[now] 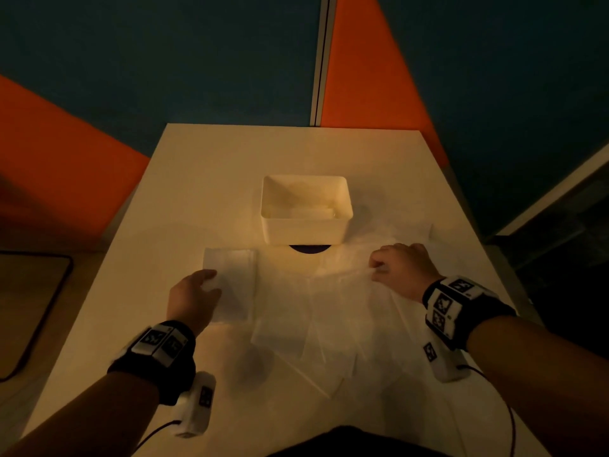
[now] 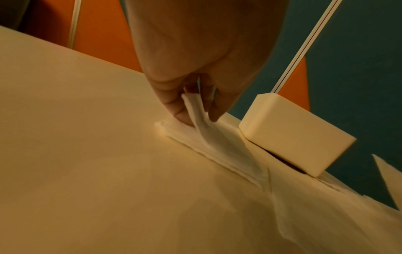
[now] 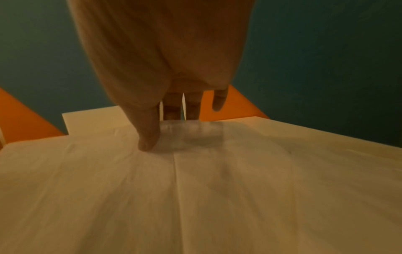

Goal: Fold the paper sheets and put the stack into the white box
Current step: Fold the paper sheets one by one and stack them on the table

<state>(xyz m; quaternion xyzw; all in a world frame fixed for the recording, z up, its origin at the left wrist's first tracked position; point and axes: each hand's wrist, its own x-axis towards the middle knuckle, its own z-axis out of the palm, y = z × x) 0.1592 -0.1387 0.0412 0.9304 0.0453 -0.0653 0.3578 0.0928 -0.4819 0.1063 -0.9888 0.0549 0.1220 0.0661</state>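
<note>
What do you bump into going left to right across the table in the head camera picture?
Left hand → small folded white paper stack → open white plastic box → right hand pinching a thin see-through sheet.

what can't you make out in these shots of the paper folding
- White box contents: head view shows only pale, dim shapes inside; the left wrist view shows just its outer walls.
- Dark round patch: head view, mostly covered by the box.
- Right hand grip on the loose sheets: right wrist view is blurred.
- Number of sheets in the folded stack pinched by the left hand: edges too fine.
</note>
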